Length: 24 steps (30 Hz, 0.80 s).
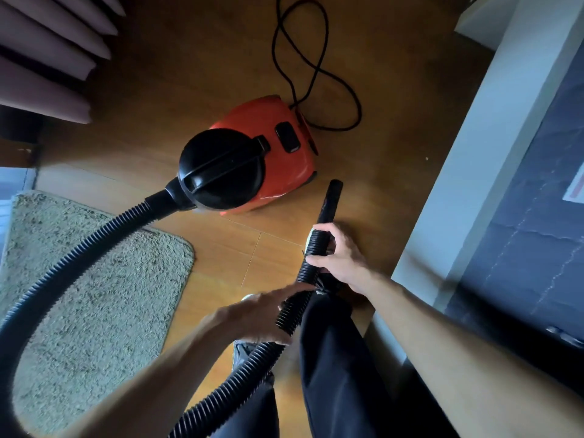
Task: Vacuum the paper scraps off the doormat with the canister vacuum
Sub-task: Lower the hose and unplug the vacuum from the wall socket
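My right hand [335, 257]: gripping hose [94, 243] behind nozzle [330, 200]. Left hand [252, 314]: fingers straight, touching hose. Mat [79, 311]: left, hose loop crossing it. Risk: my pull could drag the loop, rucking mat or tipping vacuum [252, 153].

Floor [189, 90]: wooden boards.
Doormat [94, 295]: flat, left of the fingers [319, 260].
Canister vacuum [268, 147]: standing beyond the fingers.
Cord [316, 72]: looped beyond the vacuum.

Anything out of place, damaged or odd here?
Nothing damaged or spilled. The doormat shows no paper scraps, and the nozzle, on the hose gripped by the right hand, points away from it. The cord lies in loose loops behind the vacuum.
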### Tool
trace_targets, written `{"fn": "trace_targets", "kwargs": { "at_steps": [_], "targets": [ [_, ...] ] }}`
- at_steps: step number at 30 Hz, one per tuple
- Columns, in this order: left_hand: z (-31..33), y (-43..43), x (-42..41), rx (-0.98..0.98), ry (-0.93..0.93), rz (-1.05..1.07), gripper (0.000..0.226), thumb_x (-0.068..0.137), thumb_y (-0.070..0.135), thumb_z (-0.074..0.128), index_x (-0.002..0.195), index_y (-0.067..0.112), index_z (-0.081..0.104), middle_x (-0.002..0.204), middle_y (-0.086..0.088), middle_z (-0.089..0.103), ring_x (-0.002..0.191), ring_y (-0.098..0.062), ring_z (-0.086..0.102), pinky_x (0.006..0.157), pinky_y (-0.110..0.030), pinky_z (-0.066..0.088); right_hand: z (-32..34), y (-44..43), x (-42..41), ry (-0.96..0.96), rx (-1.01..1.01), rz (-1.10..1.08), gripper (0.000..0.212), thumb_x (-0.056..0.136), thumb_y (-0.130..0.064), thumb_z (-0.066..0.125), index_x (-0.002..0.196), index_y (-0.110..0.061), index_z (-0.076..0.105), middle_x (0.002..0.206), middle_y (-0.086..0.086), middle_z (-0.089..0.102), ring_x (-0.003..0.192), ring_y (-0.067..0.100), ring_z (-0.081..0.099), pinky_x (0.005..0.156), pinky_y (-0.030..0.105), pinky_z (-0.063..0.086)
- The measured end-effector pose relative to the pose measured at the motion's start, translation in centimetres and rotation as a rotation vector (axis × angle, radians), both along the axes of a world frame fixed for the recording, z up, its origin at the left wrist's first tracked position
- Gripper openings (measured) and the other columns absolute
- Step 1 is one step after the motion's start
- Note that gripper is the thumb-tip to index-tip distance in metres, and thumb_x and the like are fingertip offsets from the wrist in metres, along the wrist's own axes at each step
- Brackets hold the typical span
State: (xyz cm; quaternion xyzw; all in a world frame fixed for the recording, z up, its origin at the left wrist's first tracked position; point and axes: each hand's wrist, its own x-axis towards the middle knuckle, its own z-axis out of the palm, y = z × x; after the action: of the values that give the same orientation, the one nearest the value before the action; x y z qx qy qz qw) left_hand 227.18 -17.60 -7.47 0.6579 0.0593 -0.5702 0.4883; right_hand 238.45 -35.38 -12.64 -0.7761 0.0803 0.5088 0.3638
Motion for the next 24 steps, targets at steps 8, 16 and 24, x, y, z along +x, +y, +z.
{"fn": "trace_targets", "kwargs": {
  "at_steps": [8,16,24],
  "targets": [
    [-2.3,2.0,-5.2,0.003,-0.010,-0.076,0.081,0.085,0.019,0.075,0.144,0.055,0.033,0.141,0.008,0.044,0.103,-0.011,0.053,0.087,-0.032,0.052,-1.3,-0.3,-5.3,-0.123,-0.026,-0.257,0.058,0.072,-0.006,0.078,0.115,-0.035,0.052,0.105,-0.004,0.056,0.096,0.018,0.060,0.090,0.044,0.054],
    [-5.4,2.9,-8.5,0.322,-0.220,-0.433,0.080,0.088,0.005,0.056,0.146,0.052,0.028,0.123,-0.005,0.056,0.087,-0.021,0.059,0.064,-0.028,0.047,-5.0,0.3,-11.9,-0.163,-0.143,-0.365,0.060,0.076,-0.006,0.077,0.120,-0.023,0.040,0.107,0.003,0.057,0.090,0.019,0.059,0.064,0.017,0.044],
    [-10.0,2.2,-11.9,0.636,-0.508,-0.723,0.084,0.097,-0.001,0.043,0.155,0.044,0.003,0.127,-0.009,0.044,0.107,-0.024,0.056,0.077,-0.032,0.046,-10.1,0.2,-14.9,0.071,-0.154,-0.570,0.062,0.081,-0.005,0.071,0.125,-0.030,0.035,0.110,0.013,0.065,0.089,0.028,0.069,0.075,0.029,0.058]
  ]
}}
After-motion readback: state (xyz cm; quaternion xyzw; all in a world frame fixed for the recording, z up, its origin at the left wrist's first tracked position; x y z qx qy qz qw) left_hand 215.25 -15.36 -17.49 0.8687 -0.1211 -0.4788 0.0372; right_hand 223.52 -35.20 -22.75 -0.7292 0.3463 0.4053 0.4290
